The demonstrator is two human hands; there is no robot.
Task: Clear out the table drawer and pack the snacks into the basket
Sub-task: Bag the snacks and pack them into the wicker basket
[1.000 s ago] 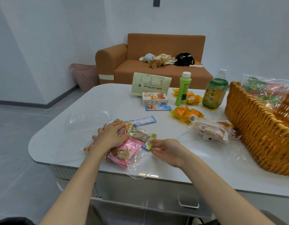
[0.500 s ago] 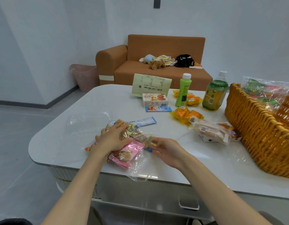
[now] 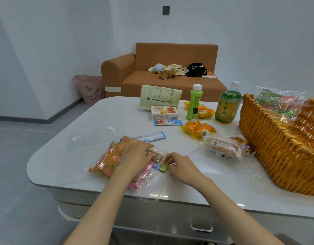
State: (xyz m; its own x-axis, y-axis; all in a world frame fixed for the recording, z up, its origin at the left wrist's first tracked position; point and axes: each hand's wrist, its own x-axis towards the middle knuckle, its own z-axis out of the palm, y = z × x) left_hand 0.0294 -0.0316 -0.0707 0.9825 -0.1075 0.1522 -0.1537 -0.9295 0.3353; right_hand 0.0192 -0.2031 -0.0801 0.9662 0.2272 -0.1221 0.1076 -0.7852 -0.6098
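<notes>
A clear plastic bag of snacks (image 3: pixel 106 161) lies at the near left of the white table (image 3: pixel 82 121); orange noodle packs and a pink pack (image 3: pixel 140 177) show inside. My left hand (image 3: pixel 135 158) rests on top of the bag, fingers curved over it. My right hand (image 3: pixel 177 165) pinches a small yellow-green packet (image 3: pixel 164 166) at the bag's right end. The woven orange basket (image 3: pixel 276 149) stands at the right, with a clear bag of colourful snacks (image 3: pixel 279 101) inside. The drawer handle (image 3: pixel 201 225) shows below the table's front edge.
Loose on the table: two blue sachets (image 3: pixel 167 122), a biscuit box (image 3: pixel 164 112), a pale green pouch (image 3: pixel 160 97), a green bottle (image 3: pixel 194 103), a tea bottle (image 3: pixel 226 105), yellow packs (image 3: pixel 196 129) and wrapped bread (image 3: pixel 223 146). A sofa (image 3: pixel 170 68) and pink bin (image 3: pixel 90 89) stand behind.
My left hand slid right along the bag, baring the orange noodle packs. My right hand moved in to the bag's right end and took the small packet between its fingers.
</notes>
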